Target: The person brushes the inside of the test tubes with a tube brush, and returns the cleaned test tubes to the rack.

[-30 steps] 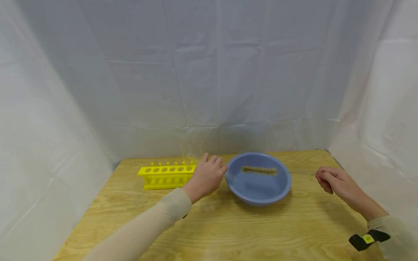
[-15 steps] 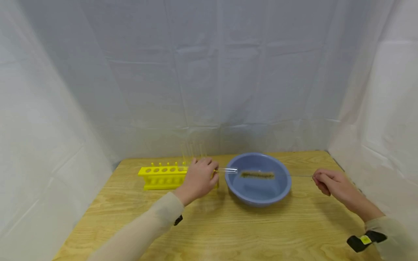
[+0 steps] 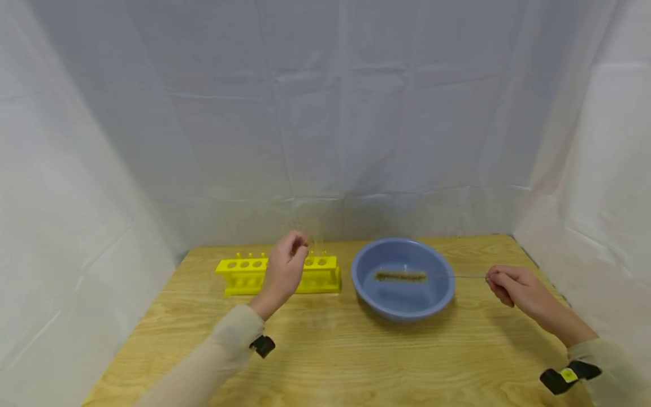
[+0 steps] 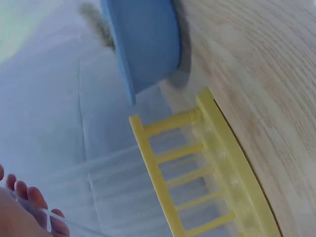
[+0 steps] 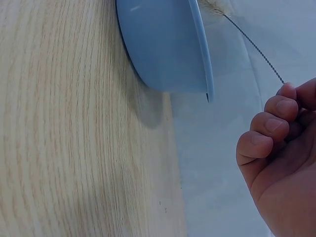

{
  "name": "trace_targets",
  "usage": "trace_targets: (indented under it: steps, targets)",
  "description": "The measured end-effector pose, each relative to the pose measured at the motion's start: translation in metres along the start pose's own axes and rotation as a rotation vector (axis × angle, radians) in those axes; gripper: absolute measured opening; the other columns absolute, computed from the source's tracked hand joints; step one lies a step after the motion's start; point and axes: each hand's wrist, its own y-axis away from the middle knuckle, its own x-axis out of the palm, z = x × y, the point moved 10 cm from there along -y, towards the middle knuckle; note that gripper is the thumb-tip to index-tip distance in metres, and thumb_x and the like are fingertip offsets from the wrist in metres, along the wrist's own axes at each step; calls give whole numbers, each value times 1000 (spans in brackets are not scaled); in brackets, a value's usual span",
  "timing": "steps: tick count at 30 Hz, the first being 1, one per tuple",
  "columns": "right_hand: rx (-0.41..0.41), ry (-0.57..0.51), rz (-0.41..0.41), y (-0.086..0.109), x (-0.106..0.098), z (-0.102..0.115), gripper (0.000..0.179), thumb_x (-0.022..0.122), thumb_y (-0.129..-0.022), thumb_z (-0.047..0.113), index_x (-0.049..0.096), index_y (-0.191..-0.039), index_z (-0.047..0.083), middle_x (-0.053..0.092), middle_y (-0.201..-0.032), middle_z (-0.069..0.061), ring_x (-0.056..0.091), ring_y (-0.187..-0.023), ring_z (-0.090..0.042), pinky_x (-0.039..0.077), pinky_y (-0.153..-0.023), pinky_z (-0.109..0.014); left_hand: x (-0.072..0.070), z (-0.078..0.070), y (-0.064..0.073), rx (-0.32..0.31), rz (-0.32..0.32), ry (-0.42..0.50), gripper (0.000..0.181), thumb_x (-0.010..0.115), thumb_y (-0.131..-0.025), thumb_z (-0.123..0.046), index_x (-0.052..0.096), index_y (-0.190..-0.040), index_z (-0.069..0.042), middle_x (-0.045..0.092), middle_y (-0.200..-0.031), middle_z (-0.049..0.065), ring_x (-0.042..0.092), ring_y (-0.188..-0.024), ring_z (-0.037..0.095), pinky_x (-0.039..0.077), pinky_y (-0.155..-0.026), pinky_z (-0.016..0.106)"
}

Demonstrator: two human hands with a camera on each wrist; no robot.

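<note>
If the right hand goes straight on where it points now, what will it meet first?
Probably the edge of the blue bowl, though the right hand looks raised and might pass above it; the height is unclear.

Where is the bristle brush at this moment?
In the head view, the brush is right of centre, above the blue basin, its wire handle pinched by the right hand.

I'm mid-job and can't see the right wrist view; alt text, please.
The right hand pinches a brush by its twisted wire handle, its bristles partly cut off by the picture's top edge. A blue basin stands on the wood-grain table.
</note>
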Motion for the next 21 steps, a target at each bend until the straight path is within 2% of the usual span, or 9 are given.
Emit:
trace_targets:
  steps: [4, 7, 10, 13, 17, 21]
  targets:
    - [-10, 2, 2, -1, 1, 0, 40, 32, -112, 22, 52, -84, 1, 42, -61, -10, 39, -50, -26, 39, -50, -35, -21, 13, -1, -92, -59, 83, 18, 43, -105, -12, 60, -103, -8, 54, -83, 12, 40, -60, 22, 42, -66, 35]
    - [-15, 5, -2, -2, 2, 1, 40, 33, -112, 21, 53, -83, 2, 42, -61, -10, 40, -50, -25, 39, -50, -34, -34, 26, -2, -146, -91, 104, 20, 39, -107, -15, 59, -107, -8, 51, -86, 14, 36, -56, 22, 41, -63, 34]
    - [-23, 5, 4, -2, 4, 1, 40, 33, -112, 21, 53, -82, 2, 42, -60, -10, 40, -50, -26, 39, -49, -34, -45, 40, -3, -159, -126, 121, 21, 37, -106, -16, 57, -106, -9, 52, -89, 14, 34, -53, 22, 39, -60, 34]
    - [-29, 1, 16, -2, 6, 3, 40, 33, -112, 21, 52, -82, 3, 41, -60, -11, 39, -50, -27, 38, -49, -35, -54, 47, -5, -164, -165, 131, 22, 37, -107, -16, 57, -107, -7, 53, -91, 10, 40, -60, 19, 41, -67, 33]
    - [-32, 2, 23, 0, 6, 3, 39, 33, -112, 21, 52, -82, 3, 41, -59, -12, 39, -50, -27, 38, -50, -36, -63, 55, -9, -176, -208, 155, 23, 37, -106, -16, 57, -106, -5, 54, -94, 10, 50, -81, 23, 42, -76, 34]
    - [-29, 14, 21, 0, 6, 1, 38, 34, -112, 19, 53, -82, 4, 41, -59, -12, 40, -50, -27, 38, -49, -35, -72, 66, -11, -211, -248, 192, 21, 37, -105, -14, 56, -105, -4, 54, -95, 10, 52, -87, 24, 43, -78, 34]
